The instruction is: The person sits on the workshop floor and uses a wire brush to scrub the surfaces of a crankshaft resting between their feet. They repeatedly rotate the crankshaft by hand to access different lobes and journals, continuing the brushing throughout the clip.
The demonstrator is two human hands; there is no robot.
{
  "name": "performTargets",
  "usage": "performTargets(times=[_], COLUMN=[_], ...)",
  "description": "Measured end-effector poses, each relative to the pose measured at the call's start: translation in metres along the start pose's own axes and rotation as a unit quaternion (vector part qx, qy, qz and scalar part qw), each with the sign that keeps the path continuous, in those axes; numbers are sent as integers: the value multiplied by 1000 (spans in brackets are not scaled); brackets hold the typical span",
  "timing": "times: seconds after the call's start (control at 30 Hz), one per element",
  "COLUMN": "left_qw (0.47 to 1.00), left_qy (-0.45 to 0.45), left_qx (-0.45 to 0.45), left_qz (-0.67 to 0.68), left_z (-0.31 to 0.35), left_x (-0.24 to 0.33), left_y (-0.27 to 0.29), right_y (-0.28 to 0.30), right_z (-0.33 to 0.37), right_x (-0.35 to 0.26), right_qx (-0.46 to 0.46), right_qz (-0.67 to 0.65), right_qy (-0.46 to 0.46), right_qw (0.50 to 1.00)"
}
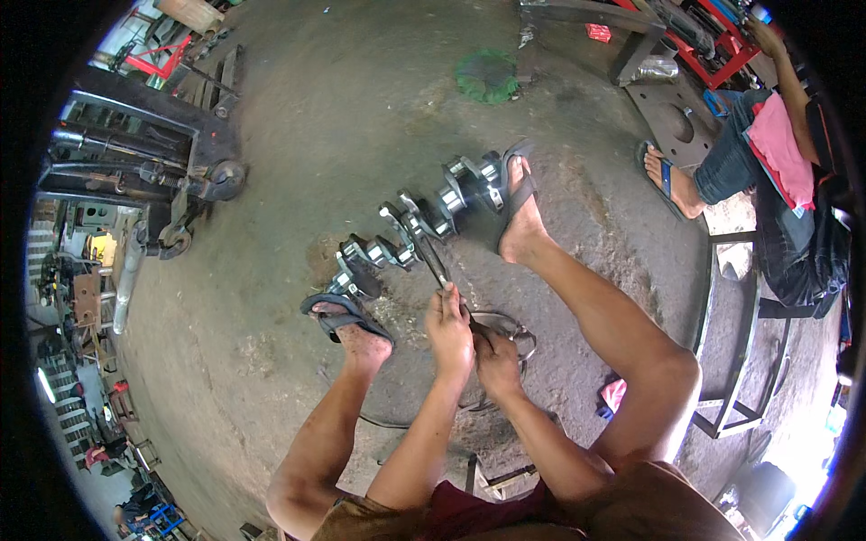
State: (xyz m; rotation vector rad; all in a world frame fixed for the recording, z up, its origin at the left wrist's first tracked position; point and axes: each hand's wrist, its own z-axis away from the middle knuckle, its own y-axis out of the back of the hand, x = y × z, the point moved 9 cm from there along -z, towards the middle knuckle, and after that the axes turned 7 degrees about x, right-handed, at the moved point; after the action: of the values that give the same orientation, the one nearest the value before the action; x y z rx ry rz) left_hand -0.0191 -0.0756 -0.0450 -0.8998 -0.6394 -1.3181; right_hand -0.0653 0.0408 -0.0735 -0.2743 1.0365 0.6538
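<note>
A shiny metal crankshaft [374, 250] lies on the floor slantwise between my two sandalled feet. Against its middle journals rests the head of a long, dark, bar-shaped tool [433, 257], whose exact kind I cannot make out. My left hand [451, 338] is closed around the shaft of this tool, its thumb laid along the top. Just behind and to the right, my right hand [498, 361] is closed on the tool's rear end; its fingers are partly hidden. A loop of dark cable or hose [519, 326] lies on the floor beside my right hand.
Black lifting equipment [144, 153] with wheels stands at the left. A green round piece [487, 75] lies on the floor ahead. Another person [785, 180] sits at the right, by a metal frame [740, 361]. A heavy metal stand [631, 41] is at the far right.
</note>
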Motion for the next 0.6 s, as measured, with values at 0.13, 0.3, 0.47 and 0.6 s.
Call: performTargets(times=[0.13,0.3,0.47,0.6], left_qw=[996,996,986,995], left_qy=[-64,35,-110,-80], left_qx=[-6,33,-85,-49], left_qz=[-67,-78,92,32], left_z=[-39,-99,-105,66], left_x=[-12,-7,136,120], left_y=[-8,-4,-43,-13], right_y=[28,63,16,-22], right_z=[28,84,43,-29], right_x=[0,-3,28,28], right_qx=[2,12,25,18], right_qz=[7,-76,-21,-64], right_qy=[18,-22,-29,-27], right_qw=[1000,997,999,997])
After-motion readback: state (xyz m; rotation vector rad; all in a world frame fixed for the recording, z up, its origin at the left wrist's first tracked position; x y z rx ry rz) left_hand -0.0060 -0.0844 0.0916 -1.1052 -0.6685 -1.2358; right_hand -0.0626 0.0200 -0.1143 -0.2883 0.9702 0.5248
